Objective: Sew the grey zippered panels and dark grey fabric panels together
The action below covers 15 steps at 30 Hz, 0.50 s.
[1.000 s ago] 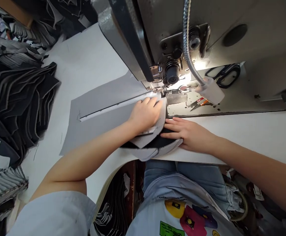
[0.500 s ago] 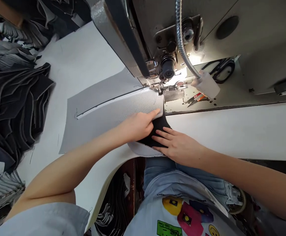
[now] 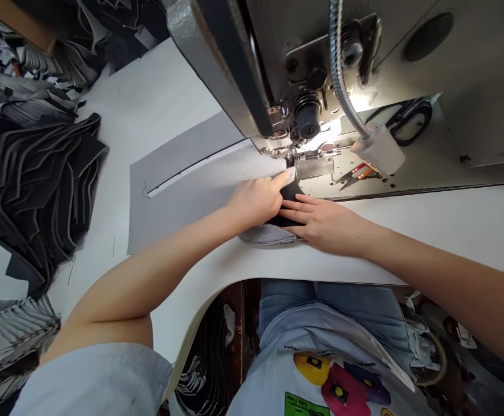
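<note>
The grey fabric panel [image 3: 204, 179] spreads to ten o'clock of the left hand [image 3: 258, 201], its far edge hidden by the sewing machine [image 3: 390, 75]. Index finger pressed down; other fingers' grip, cannot tell. The right hand [image 3: 332, 226] lies spread on black fabric [image 3: 294, 192], grasping nothing. At its one o'clock: thread snips [image 3: 362, 175], partly behind the lamp [image 3: 380, 151].

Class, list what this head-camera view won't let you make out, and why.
All in the head view:
Gray fabric under the left hand: hidden by it.
Black fabric under the right hand: covered by it.
Top of the sewing machine: cut off by the upper edge.
Fine lettering on the shirt: too small.
</note>
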Each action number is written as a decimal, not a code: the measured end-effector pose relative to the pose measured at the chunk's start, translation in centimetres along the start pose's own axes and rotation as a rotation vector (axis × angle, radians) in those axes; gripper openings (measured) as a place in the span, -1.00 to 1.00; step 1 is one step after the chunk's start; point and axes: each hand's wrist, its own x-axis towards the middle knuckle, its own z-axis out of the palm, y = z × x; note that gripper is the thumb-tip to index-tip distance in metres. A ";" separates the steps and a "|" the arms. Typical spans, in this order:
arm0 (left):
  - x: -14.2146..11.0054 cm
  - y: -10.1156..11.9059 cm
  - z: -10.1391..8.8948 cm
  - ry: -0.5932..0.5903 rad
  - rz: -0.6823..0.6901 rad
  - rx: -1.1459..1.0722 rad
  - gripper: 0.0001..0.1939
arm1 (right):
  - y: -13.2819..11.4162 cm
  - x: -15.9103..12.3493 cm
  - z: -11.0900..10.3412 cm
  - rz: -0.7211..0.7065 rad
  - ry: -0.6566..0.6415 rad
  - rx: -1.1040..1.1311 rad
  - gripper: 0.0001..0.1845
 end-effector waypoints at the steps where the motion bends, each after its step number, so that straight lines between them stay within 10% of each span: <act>1: -0.1 -0.1 0.0 -0.001 0.017 0.020 -0.35 | 0.1 0.0 -0.1 0.007 0.013 0.005 -0.60; 15: -0.1 -1.0 -1.7 -0.174 0.056 0.045 -0.41 | -3.2 1.4 1.4 0.063 0.007 -0.035 -0.56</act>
